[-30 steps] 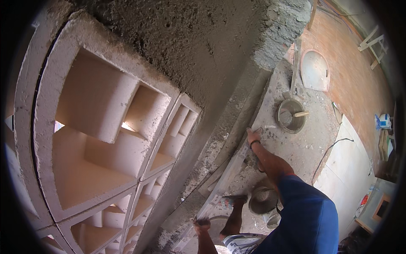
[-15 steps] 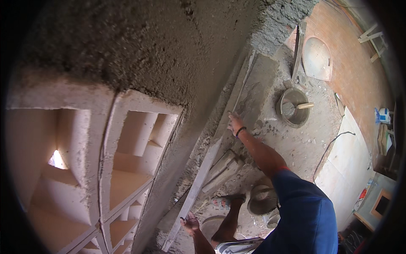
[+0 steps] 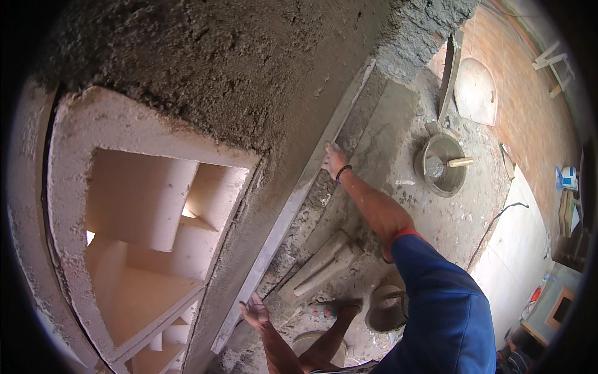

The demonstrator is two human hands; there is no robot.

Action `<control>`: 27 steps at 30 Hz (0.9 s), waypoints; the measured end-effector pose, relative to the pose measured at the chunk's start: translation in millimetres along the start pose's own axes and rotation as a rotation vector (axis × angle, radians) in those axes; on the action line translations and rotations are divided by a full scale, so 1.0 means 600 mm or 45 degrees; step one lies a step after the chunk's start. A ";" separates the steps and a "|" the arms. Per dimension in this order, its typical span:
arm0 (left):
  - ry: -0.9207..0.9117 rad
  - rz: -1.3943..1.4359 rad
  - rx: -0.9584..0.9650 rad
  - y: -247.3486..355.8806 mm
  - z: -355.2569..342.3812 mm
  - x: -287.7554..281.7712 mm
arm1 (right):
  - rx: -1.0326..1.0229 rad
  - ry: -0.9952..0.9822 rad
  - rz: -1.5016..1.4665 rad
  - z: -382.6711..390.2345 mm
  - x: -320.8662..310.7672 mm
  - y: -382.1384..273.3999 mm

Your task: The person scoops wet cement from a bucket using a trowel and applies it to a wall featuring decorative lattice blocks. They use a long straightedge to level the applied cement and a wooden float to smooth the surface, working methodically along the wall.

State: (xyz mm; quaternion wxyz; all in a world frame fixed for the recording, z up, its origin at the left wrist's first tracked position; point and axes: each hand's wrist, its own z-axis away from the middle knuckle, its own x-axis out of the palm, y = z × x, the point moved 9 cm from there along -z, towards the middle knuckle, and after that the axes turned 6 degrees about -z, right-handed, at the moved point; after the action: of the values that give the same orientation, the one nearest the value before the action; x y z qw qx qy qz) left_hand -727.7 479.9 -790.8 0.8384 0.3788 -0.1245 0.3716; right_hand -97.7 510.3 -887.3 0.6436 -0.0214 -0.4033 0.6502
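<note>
Blocks [image 3: 156,134]: pale, rough-edged, with deep angular recesses and curved inner walls; light shows through small gaps.
Mortar [image 3: 261,93]: grey-brown; coarse and pitted above the blocks, smoother in the band beside the bar, lumpy at the upper corner.
Left hand [image 3: 255,313]: near the bar's lower end, palm partly turned up, fingers loosely spread at its edge; whether they grip it cannot be told. The forearm rises from the lower edge.
Bar [image 3: 278,243]: long, straight, narrow and flat-faced, pale grey with smears; set aslant from lower left to upper right along the smooth mortar band, between the blocks and the debris-strewn floor.
Pieces [image 3: 324,268]: elongated, dusty, lying together right of the bar.
Right hand [image 3: 334,161]: grasping the bar's edge above its middle, fingers bent against it; dark band at the wrist, arm extended up and leftward from a blue sleeve [image 3: 436,299].
Pails [image 3: 445,184]: two, round, mortar-stained; the upper contains a tool with a pale handle [image 3: 460,162].
Board [image 3: 474,93]: whitish, rounded at the top, flat on the floor.
Sheet [image 3: 511,237]: off-white, smooth, crossed by a dark cord.
</note>
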 end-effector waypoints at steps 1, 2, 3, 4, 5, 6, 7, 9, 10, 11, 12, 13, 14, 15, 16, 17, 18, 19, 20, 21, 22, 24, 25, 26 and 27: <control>-0.017 0.000 -0.015 0.001 -0.007 0.007 | -0.005 -0.016 0.011 0.001 0.008 -0.009; -0.041 -0.013 -0.008 0.002 -0.007 0.012 | 0.006 -0.013 0.031 0.003 0.013 -0.016; -0.039 -0.007 -0.012 -0.002 -0.006 0.012 | 0.018 -0.010 0.052 0.005 0.017 -0.024; -0.031 -0.004 -0.021 -0.010 0.003 0.016 | 0.033 0.001 0.075 0.012 0.018 -0.032; -0.022 -0.002 -0.029 -0.013 0.010 0.021 | 0.037 -0.031 0.102 0.018 0.024 -0.043; -0.028 -0.011 -0.022 -0.009 0.011 0.031 | 0.042 -0.063 0.128 0.022 0.032 -0.056; -0.038 -0.014 -0.018 -0.006 0.012 0.043 | 0.041 -0.096 0.157 0.024 0.036 -0.069; -0.056 -0.026 -0.032 -0.003 0.024 0.062 | 0.032 -0.093 0.216 0.023 0.038 -0.096; -0.065 -0.032 -0.047 -0.005 0.032 0.070 | 0.028 -0.095 0.245 0.028 0.049 -0.110; -0.075 -0.039 -0.062 -0.005 0.040 0.079 | 0.003 -0.090 0.252 0.037 0.058 -0.123; -0.091 -0.075 -0.037 0.001 0.045 0.091 | -0.023 -0.084 0.258 0.047 0.065 -0.135; -0.105 -0.113 -0.014 0.006 0.050 0.095 | -0.048 -0.075 0.263 0.057 0.072 -0.147; -0.120 -0.151 0.009 0.012 0.054 0.100 | -0.054 -0.058 0.271 0.060 0.074 -0.155; -0.142 -0.130 -0.006 0.015 0.060 0.105 | -0.059 -0.041 0.279 0.064 0.078 -0.165; -0.167 -0.107 -0.021 0.018 0.065 0.109 | -0.068 -0.025 0.288 0.071 0.084 -0.177; -0.190 -0.084 -0.037 0.020 0.068 0.114 | -0.072 -0.023 0.300 0.080 0.091 -0.185; -0.174 -0.085 -0.035 0.025 0.072 0.113 | -0.076 -0.020 0.311 0.091 0.098 -0.191; -0.161 -0.085 -0.033 0.031 0.080 0.118 | -0.082 -0.019 0.323 0.100 0.105 -0.198; -0.147 -0.084 -0.031 0.036 0.087 0.123 | -0.100 -0.013 0.329 0.109 0.113 -0.207; -0.174 -0.070 -0.040 0.039 0.094 0.132 | -0.117 -0.007 0.335 0.119 0.120 -0.216; -0.198 -0.058 -0.043 0.046 0.100 0.140 | -0.128 -0.004 0.338 0.131 0.130 -0.221; -0.222 -0.046 -0.045 0.059 0.109 0.147 | -0.151 -0.022 0.353 0.156 0.149 -0.233; -0.220 -0.046 -0.047 0.067 0.112 0.144 | -0.163 -0.028 0.361 0.170 0.158 -0.241; -0.218 -0.045 -0.049 0.075 0.114 0.140 | -0.165 -0.053 0.353 0.183 0.168 -0.247; -0.217 -0.047 -0.050 0.084 0.116 0.138 | -0.167 -0.078 0.345 0.197 0.178 -0.252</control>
State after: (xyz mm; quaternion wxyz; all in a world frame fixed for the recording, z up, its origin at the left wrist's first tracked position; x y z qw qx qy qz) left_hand -701.4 494.8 -675.7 0.8389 0.3947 -0.1958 0.3197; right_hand -56.4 519.9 -671.7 0.5346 -0.0976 -0.4578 0.7037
